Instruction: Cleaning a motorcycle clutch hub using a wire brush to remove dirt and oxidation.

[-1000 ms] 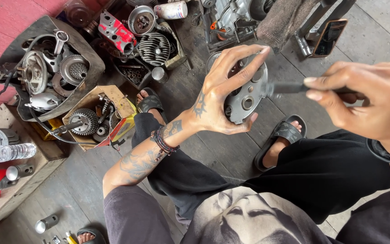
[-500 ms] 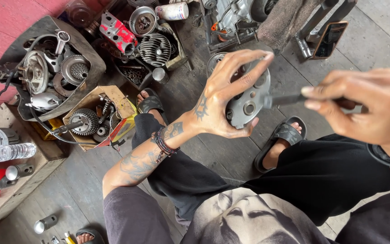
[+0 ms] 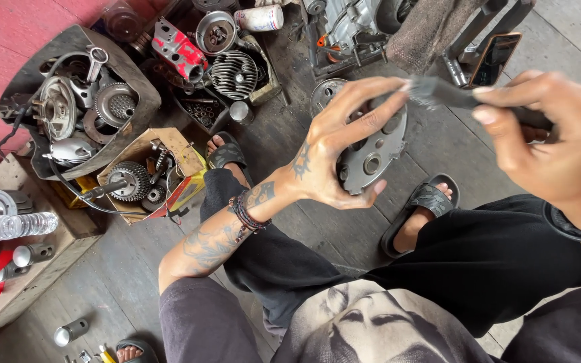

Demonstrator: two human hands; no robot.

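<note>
My left hand grips a grey metal engine cover plate with round holes, held up above my knees with the fingers spread over its face. My right hand is closed on a dark, thin tool, likely a brush. The tool's tip reaches the top edge of the plate by my left fingertips. The tool is blurred. Both hands are raised over my black trousers.
A cardboard box of gears and a dark tray of engine parts lie on the left floor. A finned cylinder, a red part and an engine block sit farther back. A phone lies top right.
My right hand has moved the tool up from the middle of the plate to its top edge. My left hand has tilted the plate slightly and shifted its fingers.
</note>
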